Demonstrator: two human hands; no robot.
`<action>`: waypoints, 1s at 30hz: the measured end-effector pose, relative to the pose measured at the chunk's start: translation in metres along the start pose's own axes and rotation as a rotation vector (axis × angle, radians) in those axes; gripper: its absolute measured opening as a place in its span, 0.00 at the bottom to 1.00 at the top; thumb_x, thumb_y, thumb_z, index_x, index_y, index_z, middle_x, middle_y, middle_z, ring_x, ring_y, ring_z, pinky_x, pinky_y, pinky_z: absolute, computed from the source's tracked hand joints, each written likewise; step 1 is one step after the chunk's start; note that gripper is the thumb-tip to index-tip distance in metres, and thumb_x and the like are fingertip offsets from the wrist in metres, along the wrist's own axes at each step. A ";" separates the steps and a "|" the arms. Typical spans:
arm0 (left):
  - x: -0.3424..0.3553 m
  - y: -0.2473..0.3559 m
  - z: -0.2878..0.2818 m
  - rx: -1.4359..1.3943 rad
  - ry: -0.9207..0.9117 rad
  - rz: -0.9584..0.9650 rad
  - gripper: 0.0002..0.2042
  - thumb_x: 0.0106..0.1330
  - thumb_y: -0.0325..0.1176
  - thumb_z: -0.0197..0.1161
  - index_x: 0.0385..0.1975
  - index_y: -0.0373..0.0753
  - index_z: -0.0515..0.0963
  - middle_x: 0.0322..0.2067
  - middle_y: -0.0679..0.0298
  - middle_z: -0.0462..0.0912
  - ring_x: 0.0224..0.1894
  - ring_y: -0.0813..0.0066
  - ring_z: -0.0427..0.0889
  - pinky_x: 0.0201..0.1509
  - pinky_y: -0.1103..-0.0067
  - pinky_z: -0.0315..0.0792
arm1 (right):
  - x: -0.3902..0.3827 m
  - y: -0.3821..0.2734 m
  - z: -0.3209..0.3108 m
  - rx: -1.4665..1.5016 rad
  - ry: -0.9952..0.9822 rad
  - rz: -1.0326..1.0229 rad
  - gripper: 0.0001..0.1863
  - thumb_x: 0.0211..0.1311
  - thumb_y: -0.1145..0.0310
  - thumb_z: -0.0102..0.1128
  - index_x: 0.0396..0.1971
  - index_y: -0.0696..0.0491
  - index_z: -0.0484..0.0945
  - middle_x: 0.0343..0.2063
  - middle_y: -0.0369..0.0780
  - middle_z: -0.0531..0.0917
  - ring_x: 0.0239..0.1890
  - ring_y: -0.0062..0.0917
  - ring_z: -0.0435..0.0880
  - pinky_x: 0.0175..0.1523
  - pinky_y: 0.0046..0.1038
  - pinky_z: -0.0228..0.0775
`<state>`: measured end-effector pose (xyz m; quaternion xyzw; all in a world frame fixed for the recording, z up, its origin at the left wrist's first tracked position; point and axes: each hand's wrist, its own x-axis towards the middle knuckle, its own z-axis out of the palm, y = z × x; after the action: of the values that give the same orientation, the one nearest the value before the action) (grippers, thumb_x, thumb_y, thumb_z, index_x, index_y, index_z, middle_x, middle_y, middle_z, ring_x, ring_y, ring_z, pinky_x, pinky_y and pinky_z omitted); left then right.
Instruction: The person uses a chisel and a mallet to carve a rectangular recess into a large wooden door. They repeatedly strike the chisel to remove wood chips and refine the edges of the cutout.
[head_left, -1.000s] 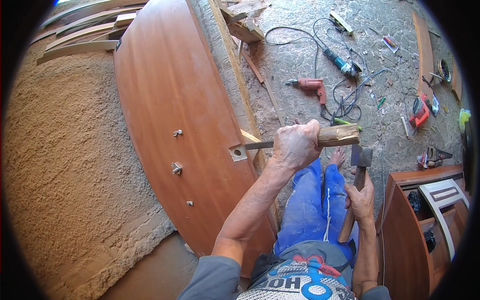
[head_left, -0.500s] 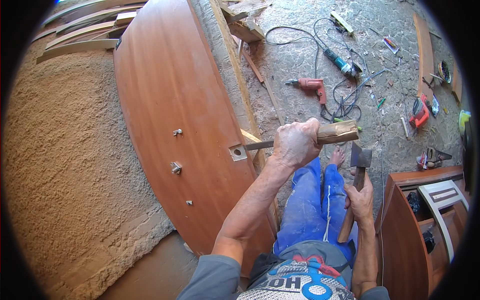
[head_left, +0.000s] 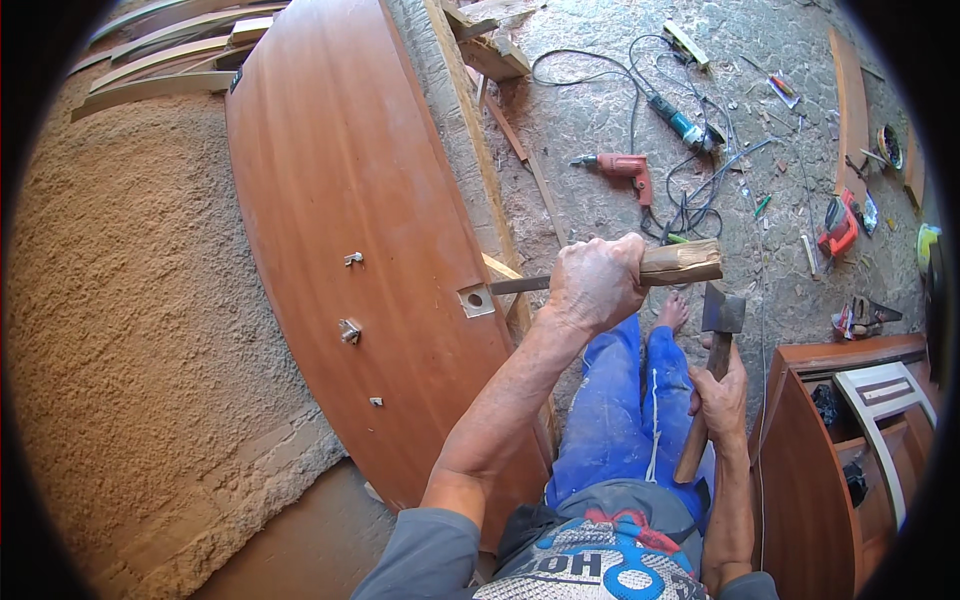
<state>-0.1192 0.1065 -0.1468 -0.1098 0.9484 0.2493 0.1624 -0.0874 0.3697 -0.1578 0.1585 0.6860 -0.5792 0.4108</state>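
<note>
My left hand [head_left: 598, 285] is wrapped round a chisel, gripping it where the blade meets its rough wooden handle [head_left: 682, 263]. The chisel's long blade [head_left: 520, 285] points left, its tip at the right edge of a brown wooden panel [head_left: 350, 180]. Beside that tip is a pale square recess [head_left: 476, 302] with a round hole in it. In my right hand [head_left: 721, 395] is a hatchet, held by its wooden handle; its dark metal head [head_left: 724, 310] is up, just below the chisel handle's end. Small metal fittings [head_left: 349, 331] lie on the panel.
Sawdust [head_left: 140, 270] is heaped at left, below curved wooden strips [head_left: 165, 55]. On the floor lie a red drill [head_left: 625, 172], a teal angle grinder [head_left: 684, 125] with tangled cords, and a red power tool [head_left: 840, 225]. A brown wooden cabinet [head_left: 815, 480] stands at lower right.
My left hand and the chisel have shifted very slightly to the right. The hatchet stays nearly still in my right hand.
</note>
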 end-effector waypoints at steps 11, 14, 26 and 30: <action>0.002 0.002 -0.005 0.015 -0.048 -0.005 0.11 0.60 0.43 0.67 0.31 0.42 0.78 0.25 0.50 0.86 0.31 0.47 0.88 0.37 0.58 0.81 | 0.000 -0.005 0.000 0.024 -0.006 0.022 0.21 0.62 0.76 0.61 0.54 0.59 0.70 0.21 0.34 0.75 0.12 0.15 0.72 0.17 0.21 0.64; 0.007 0.001 -0.008 -0.019 0.026 -0.057 0.16 0.58 0.47 0.72 0.30 0.43 0.77 0.25 0.52 0.85 0.32 0.47 0.87 0.36 0.57 0.79 | 0.002 -0.003 -0.001 0.041 -0.007 0.022 0.21 0.62 0.76 0.62 0.54 0.59 0.69 0.21 0.33 0.75 0.12 0.15 0.72 0.17 0.21 0.64; -0.010 -0.004 0.007 0.042 -0.069 0.083 0.10 0.61 0.40 0.66 0.31 0.43 0.74 0.22 0.52 0.83 0.29 0.49 0.87 0.34 0.57 0.79 | -0.001 -0.010 0.001 0.030 0.002 0.022 0.21 0.62 0.76 0.62 0.54 0.59 0.70 0.20 0.33 0.75 0.12 0.15 0.71 0.17 0.21 0.63; -0.004 -0.004 0.002 0.033 -0.033 0.084 0.09 0.61 0.40 0.65 0.31 0.42 0.77 0.24 0.52 0.85 0.30 0.48 0.88 0.35 0.58 0.81 | 0.000 -0.007 -0.001 0.062 0.006 -0.011 0.21 0.62 0.76 0.62 0.54 0.60 0.70 0.19 0.32 0.74 0.12 0.15 0.71 0.17 0.21 0.63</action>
<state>-0.1142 0.1047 -0.1491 -0.0630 0.9534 0.2418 0.1692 -0.0926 0.3692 -0.1530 0.1692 0.6697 -0.6020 0.4005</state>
